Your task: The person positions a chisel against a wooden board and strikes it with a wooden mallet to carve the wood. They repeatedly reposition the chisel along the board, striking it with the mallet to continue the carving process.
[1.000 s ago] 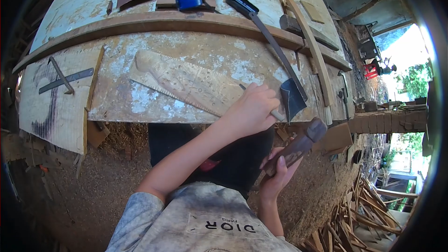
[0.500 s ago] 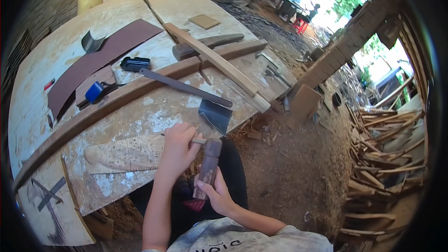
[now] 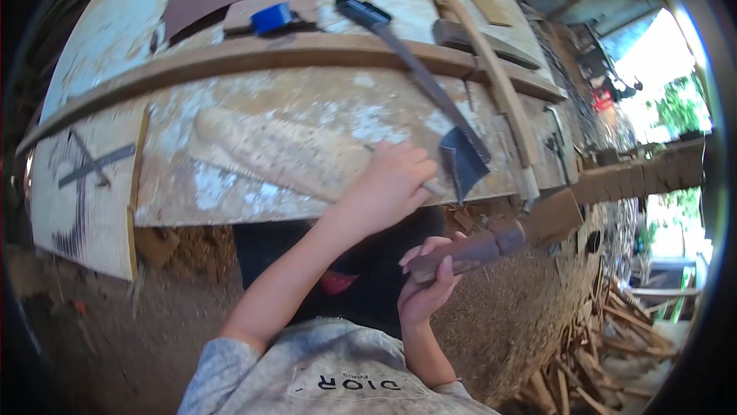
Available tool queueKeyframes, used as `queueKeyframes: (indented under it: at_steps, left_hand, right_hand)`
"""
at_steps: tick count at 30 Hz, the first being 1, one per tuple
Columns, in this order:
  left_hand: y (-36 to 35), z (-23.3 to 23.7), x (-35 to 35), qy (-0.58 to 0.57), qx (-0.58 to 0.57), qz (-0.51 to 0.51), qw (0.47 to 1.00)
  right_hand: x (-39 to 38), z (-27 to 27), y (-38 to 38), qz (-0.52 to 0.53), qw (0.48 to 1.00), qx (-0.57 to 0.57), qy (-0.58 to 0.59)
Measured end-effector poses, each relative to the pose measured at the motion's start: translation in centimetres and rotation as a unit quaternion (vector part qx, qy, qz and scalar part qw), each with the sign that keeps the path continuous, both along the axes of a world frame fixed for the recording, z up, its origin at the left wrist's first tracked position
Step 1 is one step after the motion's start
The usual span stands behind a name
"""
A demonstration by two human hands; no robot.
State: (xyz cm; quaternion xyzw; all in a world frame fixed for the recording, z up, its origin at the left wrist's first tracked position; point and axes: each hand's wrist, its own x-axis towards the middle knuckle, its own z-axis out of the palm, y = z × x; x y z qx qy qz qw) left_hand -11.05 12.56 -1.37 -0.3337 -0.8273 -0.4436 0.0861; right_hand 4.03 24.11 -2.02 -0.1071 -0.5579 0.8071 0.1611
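Observation:
A pale carved wooden piece (image 3: 269,154) with dark pits and a notched edge lies flat near the bench's front edge. My left hand (image 3: 391,185) is closed around a carving chisel (image 3: 434,187); its handle end pokes out to the right, and a short bit of its shaft shows on the left, by the carving's right end. Fingers hide the rest of it. In my right hand (image 3: 431,277), off the front edge of the bench, is a dark wooden mallet (image 3: 491,244), its head pointing right and apart from the chisel.
Behind the carving runs a long curved wooden beam (image 3: 307,52). A long flat metal bar (image 3: 430,81) and a bent dark sheet (image 3: 463,162) lie to the right, beside a wooden stick (image 3: 499,85). A board with crossed metal tools (image 3: 96,165) is at left. Scrap wood (image 3: 591,361) is piled at right.
The mallet has swung away from the chisel's handle end, down and to the right. My left hand still grips the chisel by the carving. The whole view has turned and shifted.

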Motion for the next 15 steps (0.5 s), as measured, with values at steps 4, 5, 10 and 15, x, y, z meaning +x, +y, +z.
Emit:
queueKeyframes:
  at_steps: [4,5,10,15]
  left_hand:
    - [-0.2,0.3,0.0,-0.01,0.003,-0.009,1.0]
    - [-0.1,0.2,-0.1,-0.005,0.01,-0.006,1.0]
    - [0.2,0.3,-0.3,0.001,0.016,0.011,1.0]
    - [0.6,0.1,-0.1,-0.003,0.035,0.04,0.999]
  right_hand:
    - [0.4,-0.2,0.9,0.073,0.995,0.043,-0.057]
    - [0.0,-0.1,0.6,0.013,0.999,0.025,-0.022]
    - [-0.9,0.0,0.5,0.062,0.989,0.105,-0.087]
    - [-2.0,1.1,1.5,-0.065,0.997,0.006,0.041]
